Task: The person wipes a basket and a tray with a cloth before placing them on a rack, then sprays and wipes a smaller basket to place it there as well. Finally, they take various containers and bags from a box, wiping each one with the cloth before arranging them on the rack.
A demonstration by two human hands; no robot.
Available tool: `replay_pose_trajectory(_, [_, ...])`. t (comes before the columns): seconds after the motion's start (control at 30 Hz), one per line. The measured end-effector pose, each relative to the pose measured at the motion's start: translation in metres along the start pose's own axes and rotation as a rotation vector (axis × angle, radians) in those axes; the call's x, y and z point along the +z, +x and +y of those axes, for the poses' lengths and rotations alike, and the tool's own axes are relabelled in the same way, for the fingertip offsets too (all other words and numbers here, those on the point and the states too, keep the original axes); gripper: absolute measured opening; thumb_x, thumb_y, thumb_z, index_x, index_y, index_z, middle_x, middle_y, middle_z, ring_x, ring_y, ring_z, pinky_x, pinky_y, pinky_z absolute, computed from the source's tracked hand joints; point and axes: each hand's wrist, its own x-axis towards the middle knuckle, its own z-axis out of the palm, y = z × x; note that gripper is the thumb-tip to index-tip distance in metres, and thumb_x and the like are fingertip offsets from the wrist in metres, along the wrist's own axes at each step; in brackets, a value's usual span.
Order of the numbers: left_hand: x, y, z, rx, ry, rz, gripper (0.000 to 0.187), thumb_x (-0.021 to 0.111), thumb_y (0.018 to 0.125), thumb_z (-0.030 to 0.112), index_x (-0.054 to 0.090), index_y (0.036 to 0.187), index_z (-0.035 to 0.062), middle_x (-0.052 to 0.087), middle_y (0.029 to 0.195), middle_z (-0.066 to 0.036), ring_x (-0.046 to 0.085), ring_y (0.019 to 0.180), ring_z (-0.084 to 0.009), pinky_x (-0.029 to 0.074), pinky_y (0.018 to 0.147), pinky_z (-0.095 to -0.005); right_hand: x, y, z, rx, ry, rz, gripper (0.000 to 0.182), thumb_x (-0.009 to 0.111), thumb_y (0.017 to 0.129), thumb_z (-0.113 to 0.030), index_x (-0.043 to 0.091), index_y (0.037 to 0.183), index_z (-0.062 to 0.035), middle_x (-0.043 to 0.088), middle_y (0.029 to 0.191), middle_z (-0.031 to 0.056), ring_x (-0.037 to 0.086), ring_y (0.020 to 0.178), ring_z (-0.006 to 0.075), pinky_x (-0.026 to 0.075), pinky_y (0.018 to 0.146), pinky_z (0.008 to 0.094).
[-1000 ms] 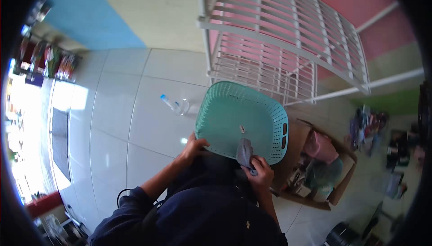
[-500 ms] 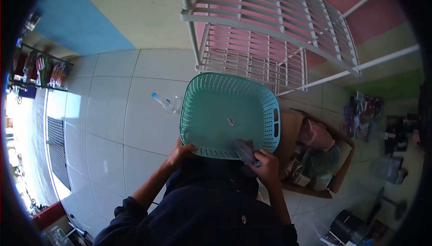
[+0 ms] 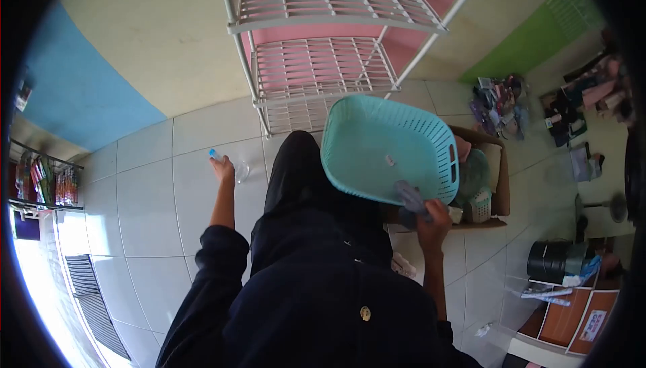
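My left hand (image 3: 223, 169) is down by the floor at the left, its fingers closed around the neck of a clear bottle with a blue top (image 3: 214, 154). The bottle's round see-through body shows just right of the hand. My right hand (image 3: 435, 221) grips a crumpled grey cloth (image 3: 410, 197) at the near right rim of a turquoise plastic basket (image 3: 377, 136). The cloth hangs over the rim into the basket. A small label lies on the basket's bottom. The basket is tilted beside my raised knee.
A white slatted rack (image 3: 323, 18) stands ahead against the pink wall. A cardboard box (image 3: 499, 206) with assorted goods sits partly behind the basket. Wrapped items (image 3: 501, 105) lie on the tiled floor at the right. A display rack (image 3: 46, 179) is far left.
My left hand has let go of the basket's rim and moved left to the bottle. The basket has shifted right with my right hand, and the view has turned.
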Motion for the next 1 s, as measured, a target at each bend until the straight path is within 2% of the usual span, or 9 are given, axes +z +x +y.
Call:
replay_pose_trajectory(0.13, [-0.008, 0.004, 0.001, 0.103, 0.011, -0.133, 0.054, 0.052, 0.078, 0.026, 0.027, 0.121, 0.0062, 0.047, 0.11, -0.023, 0.048, 0.1, -0.0374, 0.039, 0.084, -0.0426, -0.017, 0.005, 0.015, -0.063, -0.037, 0.147, 0.019, 0.061, 0.056, 0.0, 0.055, 0.075, -0.0009, 0.053, 0.072, 0.0119, 0.054, 0.067, 0.0306, 0.042, 0.058, 0.0343])
replay_pose_trajectory(0.2, [-0.009, 0.001, 0.011, 0.026, -0.06, -0.287, 0.056, 0.054, 0.077, 0.026, 0.027, 0.121, 0.0061, 0.048, 0.111, -0.022, 0.048, 0.101, -0.0368, 0.039, 0.083, -0.0426, -0.024, 0.018, 0.011, -0.028, -0.095, 0.161, 0.02, 0.061, 0.056, 0.002, 0.054, 0.074, 0.0004, 0.051, 0.071, 0.0122, 0.052, 0.066, 0.0316, 0.041, 0.058, 0.0346])
replay_pose_trajectory(0.47, [-0.005, -0.013, 0.01, 0.104, -0.044, -0.389, 0.059, 0.053, 0.077, 0.028, 0.028, 0.124, 0.0023, 0.045, 0.116, -0.023, 0.043, 0.108, -0.0374, 0.034, 0.09, -0.0419, -0.034, 0.05, 0.008, -0.023, -0.026, 0.141, 0.02, 0.062, 0.057, 0.001, 0.054, 0.076, 0.0011, 0.053, 0.073, 0.012, 0.052, 0.067, 0.0317, 0.042, 0.06, 0.0336])
replay_pose_trajectory(0.6, [-0.001, -0.02, 0.008, 0.189, 0.012, -0.254, 0.061, 0.053, 0.077, 0.029, 0.027, 0.125, 0.0004, 0.045, 0.116, -0.024, 0.042, 0.109, -0.0382, 0.032, 0.092, -0.0412, -0.032, 0.06, 0.021, -0.11, -0.054, 0.161, 0.02, 0.061, 0.058, 0.002, 0.055, 0.077, 0.0014, 0.052, 0.072, 0.0123, 0.053, 0.066, 0.0318, 0.042, 0.059, 0.0342])
replay_pose_trajectory(0.7, [-0.01, -0.015, 0.02, 0.189, 0.058, -0.25, 0.063, 0.052, 0.077, 0.029, 0.026, 0.127, 0.0003, 0.043, 0.118, -0.023, 0.04, 0.111, -0.0381, 0.031, 0.093, -0.0405, -0.027, 0.074, 0.025, -0.09, -0.016, 0.107, 0.02, 0.059, 0.058, 0.003, 0.056, 0.078, 0.0021, 0.053, 0.073, 0.0125, 0.054, 0.067, 0.0318, 0.043, 0.06, 0.0349])
replay_pose_trajectory(0.77, [-0.016, -0.017, 0.019, 0.105, 0.054, -0.329, 0.062, 0.053, 0.077, 0.03, 0.028, 0.126, 0.0004, 0.042, 0.12, -0.022, 0.038, 0.112, -0.038, 0.03, 0.094, -0.0397, -0.024, 0.073, 0.034, -0.101, -0.025, 0.065, 0.019, 0.057, 0.059, 0.003, 0.057, 0.078, 0.0023, 0.056, 0.075, 0.012, 0.055, 0.069, 0.0305, 0.044, 0.062, 0.0343])
replay_pose_trajectory(0.87, [-0.005, -0.015, 0.003, 0.107, 0.011, -0.3, 0.058, 0.05, 0.077, 0.03, 0.032, 0.124, 0.0004, 0.044, 0.119, -0.021, 0.043, 0.107, -0.0366, 0.033, 0.09, -0.0393, -0.007, 0.062, 0.044, -0.154, -0.002, 0.087, 0.018, 0.055, 0.06, 0.003, 0.058, 0.078, 0.0018, 0.058, 0.079, 0.0111, 0.057, 0.073, 0.0283, 0.045, 0.065, 0.0334])
replay_pose_trajectory(0.93, [-0.011, -0.03, -0.002, 0.107, 0.004, -0.309, 0.056, 0.049, 0.077, 0.03, 0.033, 0.123, 0.0005, 0.045, 0.117, -0.02, 0.046, 0.104, -0.0358, 0.035, 0.088, -0.0392, -0.004, 0.043, 0.041, -0.079, -0.008, 0.028, 0.018, 0.055, 0.06, 0.003, 0.059, 0.077, 0.0011, 0.058, 0.079, 0.0106, 0.058, 0.073, 0.0266, 0.046, 0.066, 0.0327])
replay_pose_trajectory(1.0, [-0.007, -0.028, 0.009, 0.153, -0.053, -0.306, 0.054, 0.048, 0.078, 0.03, 0.035, 0.122, 0.0006, 0.047, 0.115, -0.02, 0.048, 0.101, -0.0349, 0.036, 0.085, -0.039, 0.005, 0.029, 0.037, -0.049, 0.025, 0.077, 0.019, 0.055, 0.059, 0.004, 0.059, 0.077, 0.0012, 0.058, 0.079, 0.0107, 0.058, 0.071, 0.0263, 0.046, 0.065, 0.0326])
